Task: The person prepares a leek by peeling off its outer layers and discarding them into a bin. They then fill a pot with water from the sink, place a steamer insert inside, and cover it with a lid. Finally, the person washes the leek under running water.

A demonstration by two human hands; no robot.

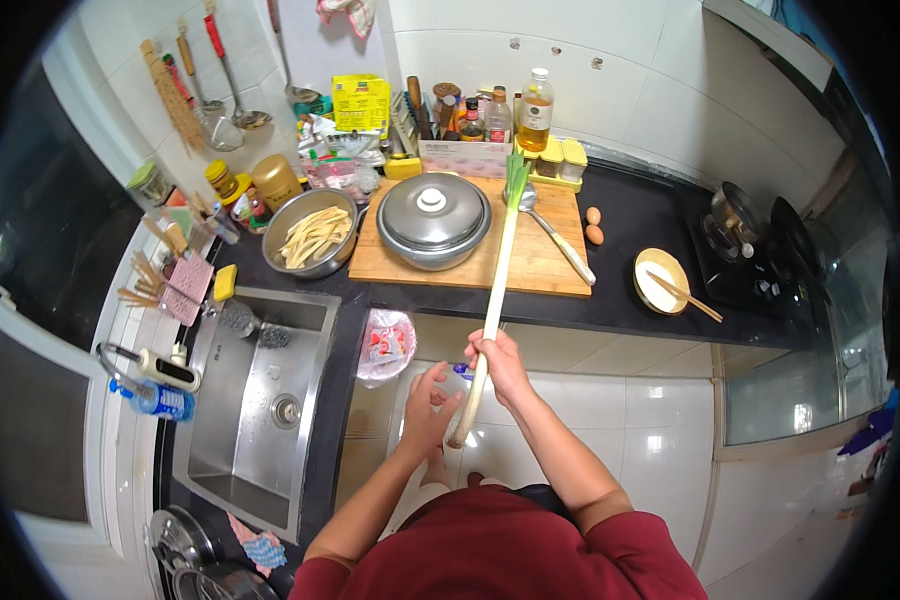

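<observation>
With our right hand point(500, 368) gripping the long white-and-green leek point(497, 270) and our left hand point(428, 400) open beside it, its far tip may knock the tall glass oil bottle point(536, 110) on the worktop point(630, 290).

Person is wearing a dark red short-sleeved shirt point(500, 550); sleeves are ending above the elbows, leaving both forearms bare. Left hand point(427, 400) and right hand point(500, 365) are showing no gloves, rings or watch

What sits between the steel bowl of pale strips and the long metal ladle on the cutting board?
In the head view, a lidded steel pot sits between the bowl and the ladle, with the leek crossing just before the ladle.
</observation>
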